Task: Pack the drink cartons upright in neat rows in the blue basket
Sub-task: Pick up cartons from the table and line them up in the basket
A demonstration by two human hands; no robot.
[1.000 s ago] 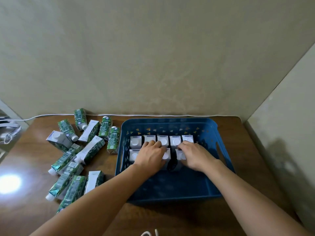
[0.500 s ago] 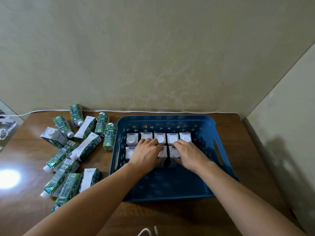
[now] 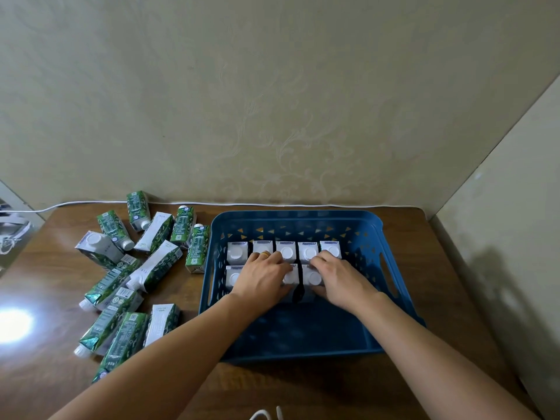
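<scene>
The blue basket stands on the brown table. Inside it, a back row of several white-topped drink cartons stands upright, and a second row has begun in front, with one carton at its left end. My left hand lies curled over a second-row carton, its fingertips reaching the back row. My right hand grips the neighbouring carton between thumb and fingers. Another carton top shows between the hands. The near half of the basket holds nothing.
Several green and white cartons lie on their sides on the table left of the basket. A white cable runs along the back wall. A side wall closes the right. Another white cable end shows at the near edge.
The carton in my right hand has slid a little left, closing towards the one beside my left hand. Both hands stay on the second row. The view has shifted slightly.
</scene>
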